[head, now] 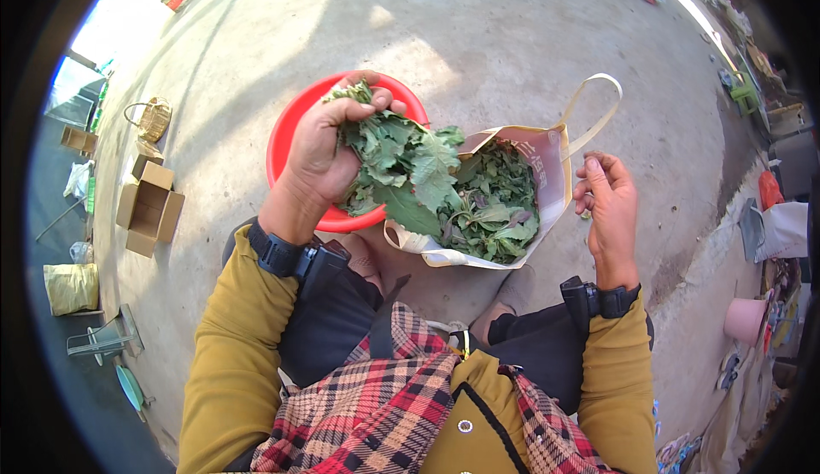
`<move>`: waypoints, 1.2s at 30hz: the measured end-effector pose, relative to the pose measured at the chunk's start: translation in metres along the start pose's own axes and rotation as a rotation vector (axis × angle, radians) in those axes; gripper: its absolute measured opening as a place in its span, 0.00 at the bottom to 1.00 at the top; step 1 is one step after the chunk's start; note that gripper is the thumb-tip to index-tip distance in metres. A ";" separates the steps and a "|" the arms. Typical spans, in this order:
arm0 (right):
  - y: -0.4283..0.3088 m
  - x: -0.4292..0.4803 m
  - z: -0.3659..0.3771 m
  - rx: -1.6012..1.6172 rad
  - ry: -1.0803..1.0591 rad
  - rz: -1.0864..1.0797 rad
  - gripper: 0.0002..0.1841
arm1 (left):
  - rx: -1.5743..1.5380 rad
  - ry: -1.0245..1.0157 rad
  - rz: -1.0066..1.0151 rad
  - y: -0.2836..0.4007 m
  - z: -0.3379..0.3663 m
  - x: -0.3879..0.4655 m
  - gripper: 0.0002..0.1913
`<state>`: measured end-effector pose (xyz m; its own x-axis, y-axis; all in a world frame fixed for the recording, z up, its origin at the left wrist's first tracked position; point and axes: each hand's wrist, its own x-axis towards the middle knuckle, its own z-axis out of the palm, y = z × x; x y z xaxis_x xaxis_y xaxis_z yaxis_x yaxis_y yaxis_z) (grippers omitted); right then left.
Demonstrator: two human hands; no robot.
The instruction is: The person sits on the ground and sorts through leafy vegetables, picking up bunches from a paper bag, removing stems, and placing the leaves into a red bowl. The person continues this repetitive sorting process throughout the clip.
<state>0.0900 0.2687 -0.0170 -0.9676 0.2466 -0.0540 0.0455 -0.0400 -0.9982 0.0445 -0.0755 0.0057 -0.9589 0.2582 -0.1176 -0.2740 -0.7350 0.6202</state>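
My left hand (327, 138) grips a bunch of leafy greens (410, 166) by the stem end, leaves hanging to the right. The bunch is above a red plastic basin (282, 147) and overlaps the near left side of a tote bag (556, 176). More dark green and purplish leaves (493, 218) fill the bag, which has printed writing inside and one handle standing up. To the right of the bag, my right hand (608, 202) is raised with loosely curled fingers, and I see nothing plain held in it. The basin's inside is partly hidden by my left hand and the greens.
My shoes are on the concrete floor (512, 57) just below the basin and bag. On the left are an open cardboard box (150, 208) and a wicker basket (155, 118). A pink bucket (745, 320) and a white sack (783, 230) stand along the right side.
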 end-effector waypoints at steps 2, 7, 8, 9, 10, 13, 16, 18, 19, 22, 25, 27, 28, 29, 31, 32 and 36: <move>0.003 0.003 -0.002 -0.077 -0.073 0.075 0.07 | 0.245 0.083 0.140 0.018 -0.004 0.000 0.18; 0.039 0.005 0.004 -0.650 -0.292 -0.105 0.07 | 1.036 0.405 0.367 0.029 -0.009 -0.004 0.31; 0.050 0.003 0.008 -0.757 -0.378 -0.160 0.07 | 1.019 0.420 0.370 0.026 -0.010 -0.004 0.35; 0.061 0.000 0.013 -0.862 -0.463 -0.217 0.07 | 1.031 0.439 0.365 0.024 -0.010 -0.004 0.34; 0.071 -0.003 0.019 -0.958 -0.541 -0.296 0.08 | 1.046 0.436 0.377 0.021 -0.010 -0.002 0.33; 0.098 -0.008 0.033 -1.036 -0.785 -0.351 0.10 | 1.085 0.399 0.391 0.011 -0.013 0.003 0.27; 0.115 -0.006 0.042 -1.118 -0.773 -0.455 0.10 | 1.184 0.324 0.361 -0.002 -0.017 0.006 0.21; 0.122 -0.006 0.047 -1.228 -0.790 -0.406 0.09 | 1.224 0.258 0.331 -0.015 -0.017 0.007 0.17; 0.124 -0.006 0.049 -1.277 -0.792 -0.386 0.09 | 1.244 0.217 0.312 -0.020 -0.017 0.007 0.16; 0.126 -0.007 0.056 -1.459 -0.838 -0.324 0.07 | 1.359 0.130 0.270 -0.037 -0.010 0.008 0.14; 0.114 0.000 0.053 -1.384 -0.712 -0.347 0.07 | 1.439 0.047 0.408 -0.048 0.001 0.007 0.13; 0.101 0.007 0.046 -1.055 -0.508 -0.333 0.06 | 1.386 0.018 0.262 -0.048 0.006 0.003 0.11; 0.092 0.013 0.041 -0.843 -0.534 -0.111 0.05 | 1.379 0.027 0.194 -0.046 0.008 0.002 0.09; 0.083 0.017 0.036 -0.583 -0.543 0.045 0.04 | 1.376 0.044 0.086 -0.044 0.010 0.000 0.08; 0.066 0.017 0.027 -0.602 -0.448 0.132 0.03 | 1.287 0.022 0.023 -0.047 0.016 -0.001 0.06; 0.058 0.015 0.025 -0.514 -0.392 0.163 0.03 | 1.205 -0.016 0.069 -0.052 0.020 -0.001 0.05; 0.029 0.002 0.017 -0.003 -0.433 0.308 0.07 | 1.122 -0.204 0.266 -0.069 0.030 -0.002 0.03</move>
<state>0.0855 0.2518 -0.0458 -0.9232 -0.1984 -0.3292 0.3441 -0.0445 -0.9379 0.0674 -0.0061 -0.0139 -0.9185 0.3509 0.1822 0.2499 0.1580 0.9553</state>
